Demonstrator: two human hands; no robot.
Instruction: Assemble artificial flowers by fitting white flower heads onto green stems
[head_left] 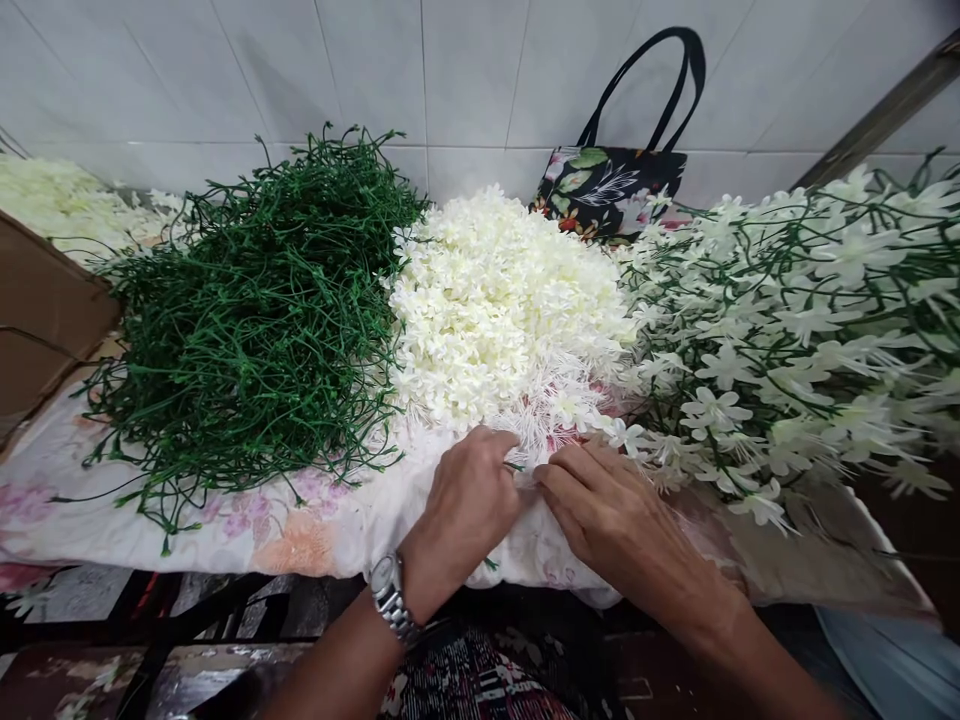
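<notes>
My left hand [466, 498], with a metal watch on the wrist, is closed in a pinch at the near edge of a heap of loose white flower heads [501, 300]. A thin green stem tip [514, 466] shows at its fingertips. My right hand [604, 510] meets it from the right, fingers pressed together on small white spiky pieces [551, 420]. What exactly each hand pinches is too small to name. Both hands rest on a flowered cloth [247, 525].
A big tangle of green plastic stems [255, 310] lies left of the white heap. Finished sprays of white flowers on stems [795, 330] are piled at the right. A dark floral bag [611, 185] stands by the tiled wall. A cardboard box [45, 310] sits far left.
</notes>
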